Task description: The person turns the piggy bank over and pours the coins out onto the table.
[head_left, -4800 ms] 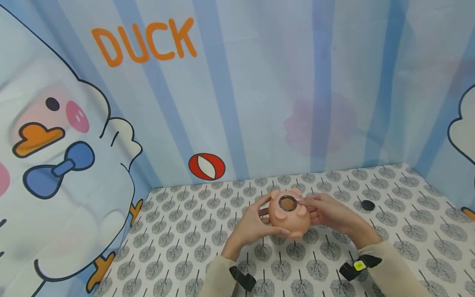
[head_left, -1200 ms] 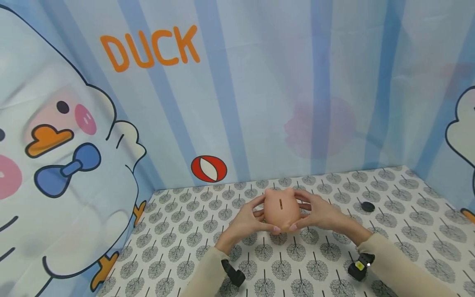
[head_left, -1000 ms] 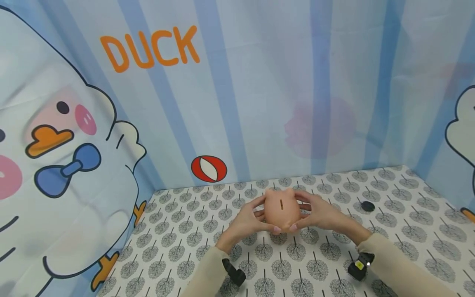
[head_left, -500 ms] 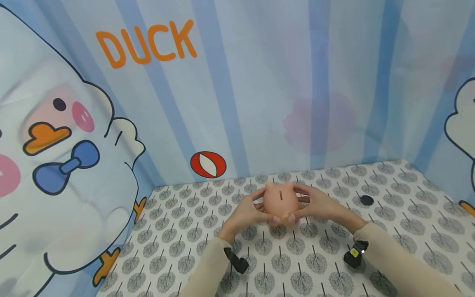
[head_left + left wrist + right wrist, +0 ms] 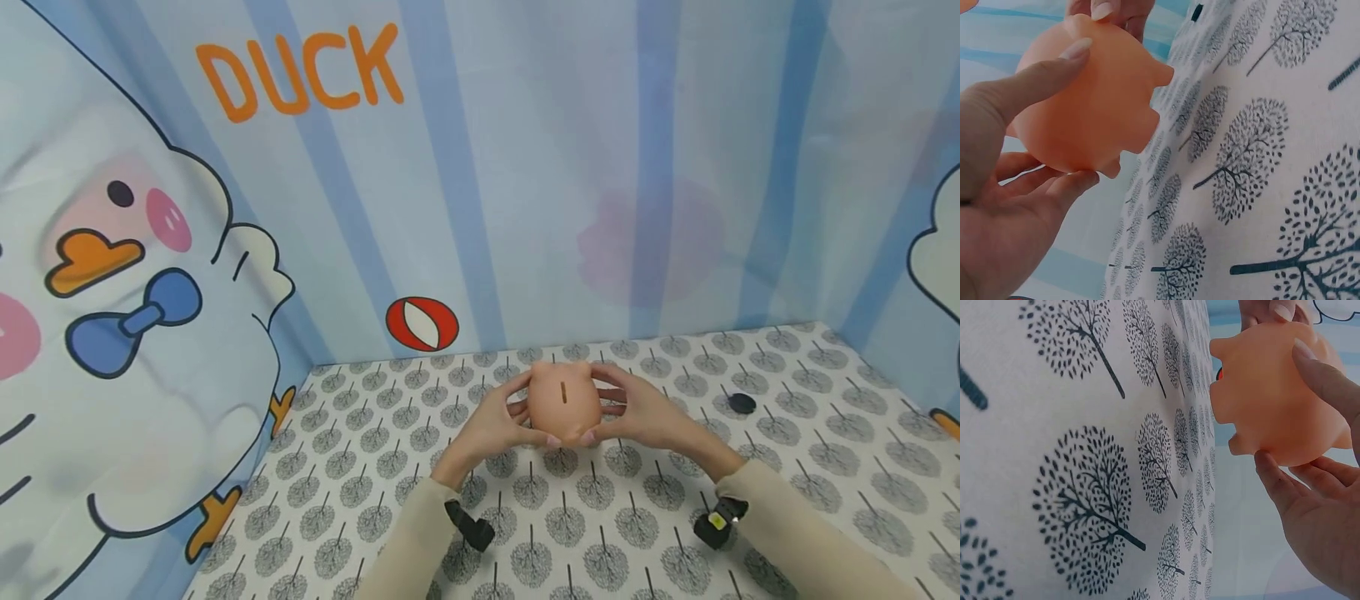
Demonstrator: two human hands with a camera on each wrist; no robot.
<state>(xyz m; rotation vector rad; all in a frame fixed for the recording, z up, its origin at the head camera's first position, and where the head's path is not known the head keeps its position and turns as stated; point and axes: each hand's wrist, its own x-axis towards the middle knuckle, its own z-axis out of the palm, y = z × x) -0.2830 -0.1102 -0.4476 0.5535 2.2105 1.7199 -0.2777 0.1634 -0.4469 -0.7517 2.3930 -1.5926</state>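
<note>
Between both hands is a peach-coloured piggy bank, its coin slot turned up toward the head camera. My left hand grips its left side, thumb along the near face and fingers behind. On the opposite side my right hand holds it the same way, so that the thumb tips nearly meet. Stubby feet of the piggy bank point down at the tablecloth in the left wrist view, with air showing under them. From the right wrist, the piggy bank shows fingertips right by a foot. Its underside is hidden.
A small black round disc lies on the tree-patterned tablecloth, right of my hands. Behind the table hangs a blue striped curtain with a printed duck at the left.
Several seconds ago the piggy bank's underside, with a dark-rimmed round hole, faced the camera; now its slotted back does. Over the last second the hands keep the same grip; the view shifts slightly.
</note>
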